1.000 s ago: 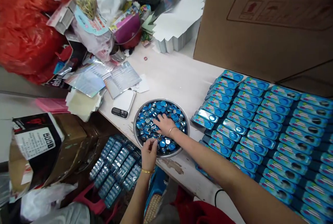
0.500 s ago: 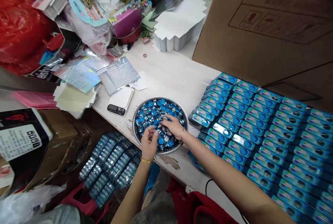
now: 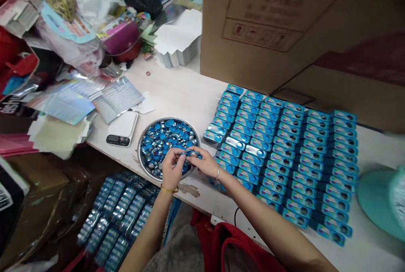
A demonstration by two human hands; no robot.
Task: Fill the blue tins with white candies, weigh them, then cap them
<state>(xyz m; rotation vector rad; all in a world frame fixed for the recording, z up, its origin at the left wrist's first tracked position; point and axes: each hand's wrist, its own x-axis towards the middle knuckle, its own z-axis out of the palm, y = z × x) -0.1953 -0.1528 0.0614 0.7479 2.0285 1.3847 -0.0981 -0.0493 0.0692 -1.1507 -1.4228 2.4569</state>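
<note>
Over the front right part of a round metal bowl (image 3: 141,160), my two hands meet at the fingertips. Small round blue and silver caps (image 3: 169,130) fill the bowl. My left hand (image 3: 172,168) is closed in a pinch, thumb and fingers at a small blue piece between the hands. My right hand (image 3: 205,162) is closed too, with a round blue-and-silver cap showing at its fingers. Exactly how the pieces sit in the fingers is partly hidden. To the right stand rows of blue printed packs (image 3: 268,141), many with a round window.
A small white scale (image 3: 122,125) lies left of the bowl, beside shiny sheets (image 3: 118,97). A large cardboard box (image 3: 253,63) stands behind the packs. Stacked white cards (image 3: 179,33) are at the back, wrapped packs (image 3: 117,204) below left, a teal tub (image 3: 379,200) at right.
The view has swung to the right. My hands have come together over the bowl's front right part; before, they were apart among the caps.
</note>
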